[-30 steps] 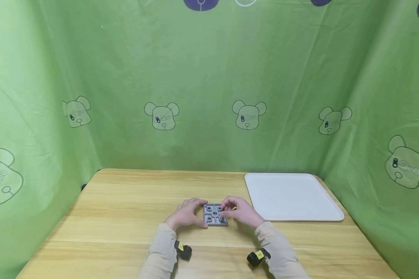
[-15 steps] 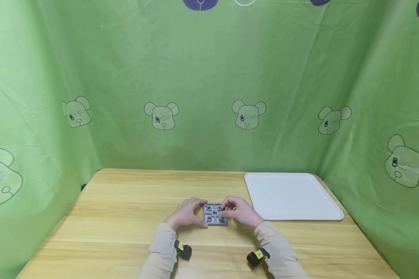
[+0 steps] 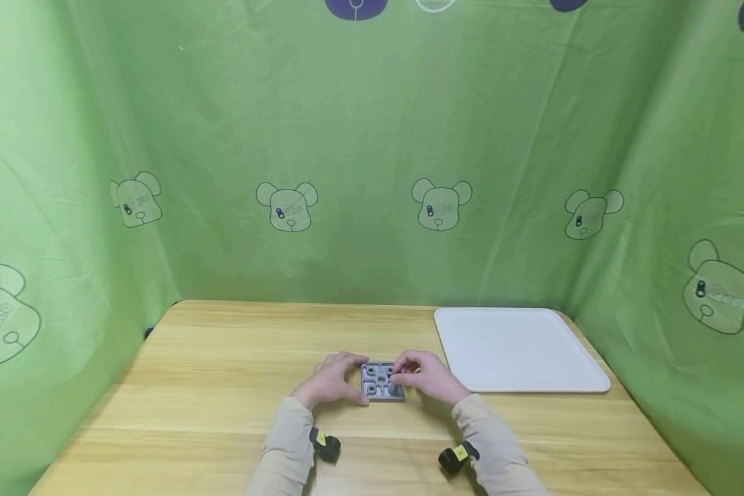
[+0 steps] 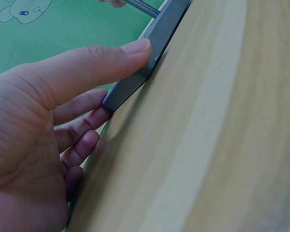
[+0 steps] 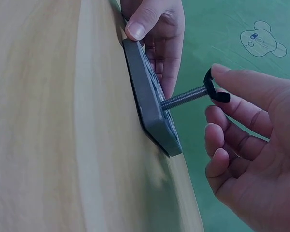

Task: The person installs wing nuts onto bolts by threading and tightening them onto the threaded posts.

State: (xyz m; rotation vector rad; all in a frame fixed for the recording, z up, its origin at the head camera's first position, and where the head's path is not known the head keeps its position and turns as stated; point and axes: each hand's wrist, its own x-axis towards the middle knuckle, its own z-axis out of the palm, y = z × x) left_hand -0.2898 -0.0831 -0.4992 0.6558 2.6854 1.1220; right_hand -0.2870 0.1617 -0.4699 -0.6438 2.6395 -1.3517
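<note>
A square grey plate [image 3: 381, 395] with recessed corners lies flat on the wooden table. My left hand [image 3: 331, 380] holds it at the left, thumb on the near edge and fingers at the far edge; the left wrist view shows the thumb [image 4: 121, 60] pressed along its side. Out of the plate's right part rises a wing screw [image 5: 186, 98], its long threaded shank upright to the plate and its head black and winged. My right hand [image 3: 432, 377] pinches that head between thumb and index finger, the other fingers loosely curled. The shank's lower end is hidden in the plate.
To the right, a white tray [image 3: 521, 351] lies on the wooden table [image 3: 223, 386], just beyond my right hand. A green curtain [image 3: 366, 269] printed with bear heads surrounds the table at the back and sides. Both wrists carry small black cameras.
My right fingertips have shifted very slightly at the screw head. The plate, the left hand and the tray keep their places.
</note>
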